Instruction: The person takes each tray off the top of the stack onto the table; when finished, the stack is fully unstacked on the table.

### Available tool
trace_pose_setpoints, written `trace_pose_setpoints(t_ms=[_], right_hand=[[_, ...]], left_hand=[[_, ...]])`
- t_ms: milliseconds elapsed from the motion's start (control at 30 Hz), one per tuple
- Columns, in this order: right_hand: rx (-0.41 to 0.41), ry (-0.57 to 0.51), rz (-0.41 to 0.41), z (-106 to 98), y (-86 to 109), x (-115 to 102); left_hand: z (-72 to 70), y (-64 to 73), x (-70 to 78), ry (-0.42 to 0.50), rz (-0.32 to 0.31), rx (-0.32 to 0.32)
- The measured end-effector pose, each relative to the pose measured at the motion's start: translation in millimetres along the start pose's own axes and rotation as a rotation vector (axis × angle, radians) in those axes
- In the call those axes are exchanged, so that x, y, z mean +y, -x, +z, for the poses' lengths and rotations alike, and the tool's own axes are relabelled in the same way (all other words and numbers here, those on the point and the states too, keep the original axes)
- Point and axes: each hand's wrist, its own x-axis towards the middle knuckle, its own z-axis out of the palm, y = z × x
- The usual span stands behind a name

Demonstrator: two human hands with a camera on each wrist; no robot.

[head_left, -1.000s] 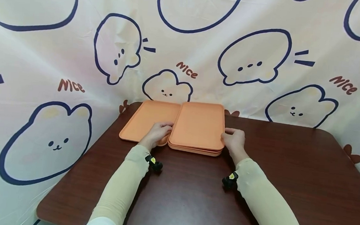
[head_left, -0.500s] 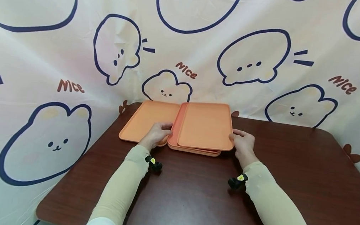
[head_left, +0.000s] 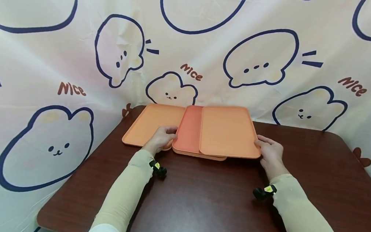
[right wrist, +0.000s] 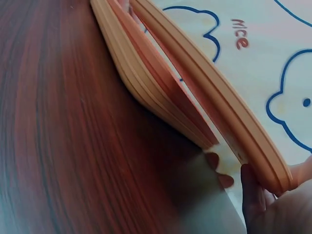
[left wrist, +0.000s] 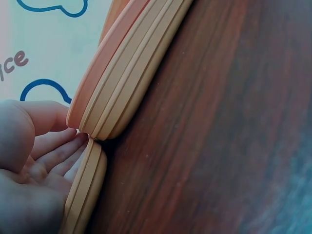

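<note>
Seems mid-unstacking: right hand (head_left: 271, 153) pinches top tray (head_left: 228, 132) by its right edge, raised and overlapping red tray (head_left: 187, 127), left hand (head_left: 161, 139) touches red tray's left edge unclamped, and next move likely calls for clearing the stack (head_left: 198, 155) level.

A pale, creased backdrop (head_left: 211, 52) is spread from nine o'clock through twelve to three, printed with blue-outlined bears (head_left: 40, 166) and reddish-brown "Nice" lettering (head_left: 191, 72) at twelve. Below, a dark wood-grained counter (head_left: 326, 169) is softly lit toward six o'clock.
</note>
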Motion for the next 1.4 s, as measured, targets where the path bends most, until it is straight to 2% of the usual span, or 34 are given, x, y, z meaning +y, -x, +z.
trace_pose_setpoints(t_ms=[467, 733, 1000, 1233, 1400], right_hand=[[0.066, -0.05, 0.105, -75.7, -4.6, -14.6], [0.096, -0.036, 0.1, -110.4, -8.7, -18.6], [0.098, 0.052, 0.127, -122.0, -18.0, -10.5], [0.078, 0.104, 0.126, -116.1, -25.7, -7.8], [0.071, 0.153, 0.107, -112.1, -28.6, -7.5]], left_hand=[[1.1, 1.7, 2.5, -0.044, -0.008, 0.036], [0.3, -0.3, 4.8, -0.046, -0.007, 0.05], [1.4, -0.3, 3.5, -0.04, -0.017, 0.083], [1.8, -0.4, 3.4, -0.032, -0.043, 0.104], [1.5, -0.2, 4.0, -0.028, -0.046, 0.084]])
